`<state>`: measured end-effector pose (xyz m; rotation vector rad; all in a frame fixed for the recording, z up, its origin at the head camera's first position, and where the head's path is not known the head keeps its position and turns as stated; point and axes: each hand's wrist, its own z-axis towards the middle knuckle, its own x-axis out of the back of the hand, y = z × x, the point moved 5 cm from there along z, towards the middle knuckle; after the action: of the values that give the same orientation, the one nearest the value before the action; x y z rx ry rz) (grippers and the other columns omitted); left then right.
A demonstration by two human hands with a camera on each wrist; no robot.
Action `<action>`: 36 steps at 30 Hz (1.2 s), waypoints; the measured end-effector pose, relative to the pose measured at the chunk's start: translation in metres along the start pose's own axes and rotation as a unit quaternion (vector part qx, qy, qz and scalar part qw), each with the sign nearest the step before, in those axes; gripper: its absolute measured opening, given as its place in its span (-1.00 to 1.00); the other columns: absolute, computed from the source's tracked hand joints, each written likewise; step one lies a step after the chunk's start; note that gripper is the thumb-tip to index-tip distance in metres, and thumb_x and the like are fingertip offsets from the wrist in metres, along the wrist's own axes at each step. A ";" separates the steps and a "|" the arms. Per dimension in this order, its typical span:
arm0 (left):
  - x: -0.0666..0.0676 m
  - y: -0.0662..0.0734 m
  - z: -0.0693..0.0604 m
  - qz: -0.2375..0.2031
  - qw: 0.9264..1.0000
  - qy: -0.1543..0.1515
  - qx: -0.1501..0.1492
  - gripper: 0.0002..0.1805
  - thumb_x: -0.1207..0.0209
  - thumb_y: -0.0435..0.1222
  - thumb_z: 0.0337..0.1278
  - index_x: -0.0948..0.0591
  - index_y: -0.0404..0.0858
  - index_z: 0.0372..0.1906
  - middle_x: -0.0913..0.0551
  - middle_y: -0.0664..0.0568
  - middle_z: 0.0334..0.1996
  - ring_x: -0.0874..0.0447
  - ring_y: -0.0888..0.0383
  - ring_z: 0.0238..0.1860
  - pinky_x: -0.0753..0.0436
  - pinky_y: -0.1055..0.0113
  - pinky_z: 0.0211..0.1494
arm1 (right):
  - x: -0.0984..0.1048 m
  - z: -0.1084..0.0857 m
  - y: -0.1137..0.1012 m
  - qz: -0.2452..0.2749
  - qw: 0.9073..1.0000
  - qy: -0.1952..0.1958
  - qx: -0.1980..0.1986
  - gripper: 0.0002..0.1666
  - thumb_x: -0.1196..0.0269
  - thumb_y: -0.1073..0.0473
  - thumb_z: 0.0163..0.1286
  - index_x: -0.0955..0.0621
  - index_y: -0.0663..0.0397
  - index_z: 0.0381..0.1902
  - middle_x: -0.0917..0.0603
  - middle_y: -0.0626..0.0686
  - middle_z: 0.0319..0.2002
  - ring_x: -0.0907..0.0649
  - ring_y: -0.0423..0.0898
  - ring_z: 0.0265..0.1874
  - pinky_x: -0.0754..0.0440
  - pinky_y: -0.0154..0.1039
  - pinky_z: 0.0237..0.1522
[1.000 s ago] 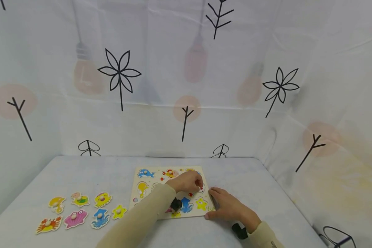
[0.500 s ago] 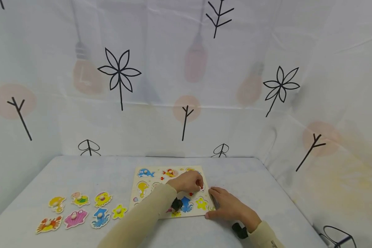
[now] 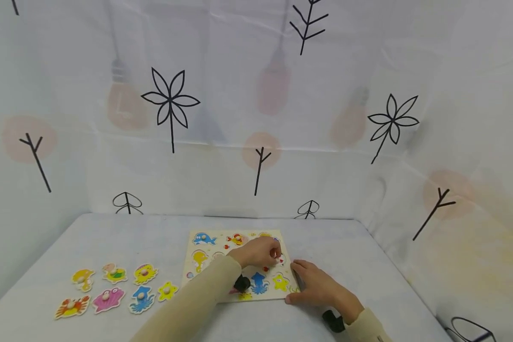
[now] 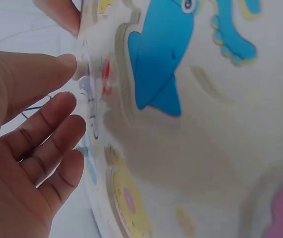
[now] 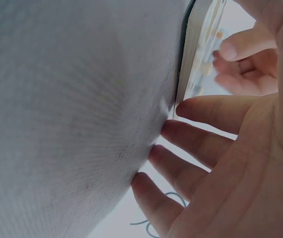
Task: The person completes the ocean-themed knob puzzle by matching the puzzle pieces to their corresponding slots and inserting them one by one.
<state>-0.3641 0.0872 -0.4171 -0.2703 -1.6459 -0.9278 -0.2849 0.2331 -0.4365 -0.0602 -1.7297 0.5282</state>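
My left hand (image 3: 256, 251) reaches across the pale wooden puzzle board (image 3: 221, 233) to its right side. In the left wrist view its thumb meets a small round wooden knob (image 4: 82, 69) on a puzzle piece, in a pinch; the index finger is hidden behind the thumb. That piece's picture is mostly covered. My right hand (image 3: 318, 287) lies against the board's right edge, thumb by the near corner. Its fingers (image 5: 200, 141) are spread and fairly straight, tips touching the table and the board's side.
Left of the board lie several knobbed pieces: a crab (image 3: 72, 306), pink shell (image 3: 108, 300), blue squid (image 3: 142, 300), yellow star (image 3: 168, 290), yellow octopus (image 3: 145, 274), turtle (image 3: 114, 274) and an orange-yellow piece (image 3: 83, 279). A patterned cloth (image 3: 222, 180) hangs behind the table.
The head view has shifted a little, so everything sits slightly further right in it. Both hands keep nearly the same place on the board.
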 end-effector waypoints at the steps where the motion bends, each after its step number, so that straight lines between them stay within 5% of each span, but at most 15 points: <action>1: 0.001 0.000 -0.002 0.002 1.000 0.002 -0.001 -0.93 -0.25 -0.23 0.16 -0.63 -0.04 -0.26 -0.49 0.24 -0.39 -0.42 0.30 -0.34 -0.45 0.44 -0.24 | 0.000 0.000 0.001 -0.002 1.000 0.000 -0.005 0.17 -0.41 -0.39 -0.09 -0.36 0.20 0.33 -0.29 0.18 0.36 -0.27 0.19 0.34 -0.25 0.17 0.26; 6: 0.007 -0.001 -0.017 -0.010 1.000 0.015 -0.003 -0.89 -0.27 -0.22 0.15 -0.64 -0.04 -0.22 -0.50 0.26 -0.38 -0.43 0.30 -0.33 -0.46 0.44 -0.21 | 0.000 -0.001 0.003 0.000 1.000 -0.001 -0.023 0.17 -0.42 -0.40 -0.12 -0.37 0.15 0.34 -0.29 0.17 0.36 -0.28 0.19 0.34 -0.24 0.19 0.25; 16: 0.018 -0.002 -0.067 -0.009 0.999 0.037 -0.002 -0.86 -0.30 -0.15 0.11 -0.62 0.00 -0.22 -0.46 0.30 -0.37 -0.41 0.32 -0.31 -0.48 0.46 -0.18 | -0.003 0.001 0.006 0.001 0.999 -0.005 -0.038 0.18 -0.42 -0.42 -0.14 -0.37 0.13 0.34 -0.30 0.16 0.36 -0.28 0.19 0.33 -0.24 0.22 0.24; 36: 0.032 -0.031 -0.142 0.016 0.994 0.107 0.003 -0.84 -0.29 -0.17 0.08 -0.62 -0.08 -0.23 -0.50 0.24 -0.37 -0.42 0.31 -0.32 -0.50 0.37 -0.20 | -0.001 0.003 0.006 0.007 0.999 0.002 -0.038 0.21 -0.42 -0.42 -0.16 -0.36 0.11 0.35 -0.29 0.15 0.37 -0.25 0.21 0.35 -0.21 0.23 0.25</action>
<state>-0.2904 -0.0406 -0.3990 -0.1849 -1.4439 -0.8954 -0.2888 0.2369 -0.4400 -0.1279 -1.7472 0.4715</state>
